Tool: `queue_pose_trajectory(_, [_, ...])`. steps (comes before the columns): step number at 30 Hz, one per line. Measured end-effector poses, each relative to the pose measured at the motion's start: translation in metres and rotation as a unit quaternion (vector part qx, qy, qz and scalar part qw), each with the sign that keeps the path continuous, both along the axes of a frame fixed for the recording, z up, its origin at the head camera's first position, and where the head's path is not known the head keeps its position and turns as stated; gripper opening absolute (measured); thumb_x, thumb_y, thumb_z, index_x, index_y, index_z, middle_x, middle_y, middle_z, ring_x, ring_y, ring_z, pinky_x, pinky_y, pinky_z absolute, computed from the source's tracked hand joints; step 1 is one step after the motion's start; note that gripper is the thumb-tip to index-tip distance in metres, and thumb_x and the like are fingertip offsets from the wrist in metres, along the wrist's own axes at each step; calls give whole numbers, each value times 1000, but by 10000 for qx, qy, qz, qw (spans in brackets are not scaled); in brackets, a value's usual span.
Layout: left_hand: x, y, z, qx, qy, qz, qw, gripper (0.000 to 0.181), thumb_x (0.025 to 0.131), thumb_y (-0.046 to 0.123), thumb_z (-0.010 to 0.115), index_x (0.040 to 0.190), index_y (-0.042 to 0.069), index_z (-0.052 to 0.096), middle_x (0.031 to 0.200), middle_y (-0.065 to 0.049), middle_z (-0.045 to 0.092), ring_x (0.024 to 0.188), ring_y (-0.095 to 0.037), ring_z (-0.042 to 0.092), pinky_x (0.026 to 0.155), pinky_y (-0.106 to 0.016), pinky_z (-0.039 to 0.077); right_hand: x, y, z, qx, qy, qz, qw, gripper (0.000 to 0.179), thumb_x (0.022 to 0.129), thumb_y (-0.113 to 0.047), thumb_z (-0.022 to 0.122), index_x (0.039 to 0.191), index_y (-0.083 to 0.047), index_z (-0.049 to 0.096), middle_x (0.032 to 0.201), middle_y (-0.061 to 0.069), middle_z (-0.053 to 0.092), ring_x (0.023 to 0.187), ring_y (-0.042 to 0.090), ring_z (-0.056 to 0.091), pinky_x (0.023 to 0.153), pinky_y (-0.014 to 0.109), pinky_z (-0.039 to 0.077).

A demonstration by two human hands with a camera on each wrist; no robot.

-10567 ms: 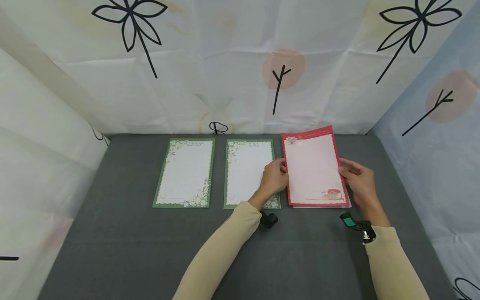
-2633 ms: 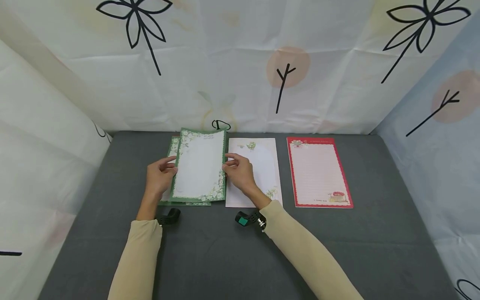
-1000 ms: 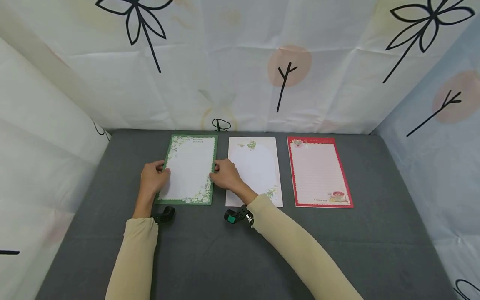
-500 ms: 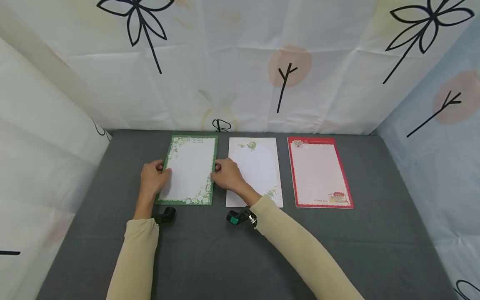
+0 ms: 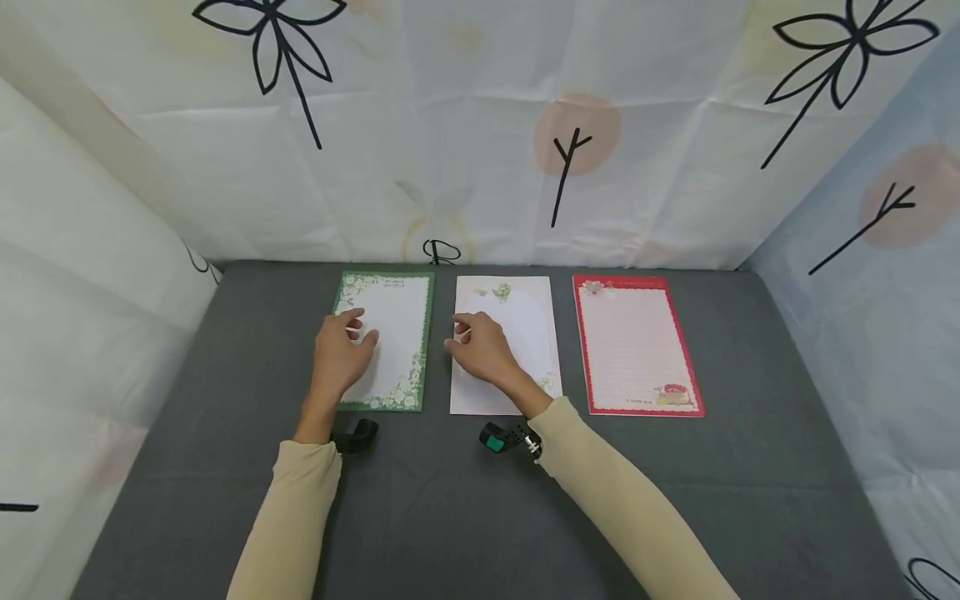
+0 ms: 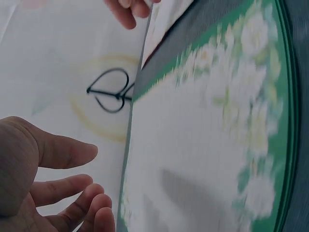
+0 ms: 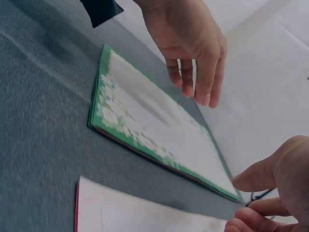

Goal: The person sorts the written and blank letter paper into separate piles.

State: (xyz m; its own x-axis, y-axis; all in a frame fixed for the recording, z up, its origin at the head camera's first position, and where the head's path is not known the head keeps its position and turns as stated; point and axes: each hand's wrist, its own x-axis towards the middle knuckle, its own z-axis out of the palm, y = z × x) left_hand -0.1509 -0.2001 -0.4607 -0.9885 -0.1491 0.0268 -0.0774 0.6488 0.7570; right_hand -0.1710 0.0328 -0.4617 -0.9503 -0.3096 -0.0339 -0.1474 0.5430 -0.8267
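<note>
A green-bordered notepad (image 5: 390, 350) with white flowers lies flat at the left, its edge showing several layers in the left wrist view. My left hand (image 5: 341, 354) hovers over its left part, fingers loosely bent and thumb apart, holding nothing. In the right wrist view that hand (image 7: 193, 53) is clear above the green notepad (image 7: 154, 111), casting a shadow on it. My right hand (image 5: 483, 348) hangs over the left side of a pale notepad (image 5: 502, 387) with a small green bird motif. Its fingers are relaxed, with nothing between them.
A red-bordered lined notepad (image 5: 637, 350) with a cake picture lies at the right. All three stand in a row near the back of the dark grey table (image 5: 450, 517). White patterned cloth (image 5: 465, 150) rises behind and at both sides.
The green notepad held over the middle earlier was laid squarely on the left green one, uncovering the pale notepad. Both hands have since let go of its edges and moved right.
</note>
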Motion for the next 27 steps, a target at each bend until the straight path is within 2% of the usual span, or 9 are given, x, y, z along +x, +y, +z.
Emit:
queue_pose_trajectory(10, [-1, 43, -8, 306, 4, -763, 9966, 47, 97, 9, 64, 139, -9, 54, 117, -26, 56, 105, -40, 57, 86, -53, 48, 1, 34, 0, 255, 174, -505, 9982, 46, 92, -10, 70, 135, 5, 61, 111, 17, 63, 99, 29, 62, 81, 42, 50])
queue_pose_trajectory(20, [-1, 79, -12, 354, -44, -1017, 9942, 45, 95, 7, 65, 136, -9, 57, 112, -23, 58, 100, -36, 59, 83, -50, 49, 6, 65, -8, 429, 337, -791, 9954, 46, 90, -10, 73, 132, 7, 63, 108, 18, 64, 97, 30, 62, 81, 43, 51])
queue_pose_trajectory(27, [-3, 94, -16, 289, -217, -1070, 9936, 45, 94, 7, 67, 135, -9, 58, 111, -21, 60, 99, -34, 60, 85, -48, 50, 8, 86, -6, 503, 367, -896, 9940, 47, 91, -9, 71, 133, 9, 60, 110, 22, 62, 99, 34, 61, 84, 48, 51])
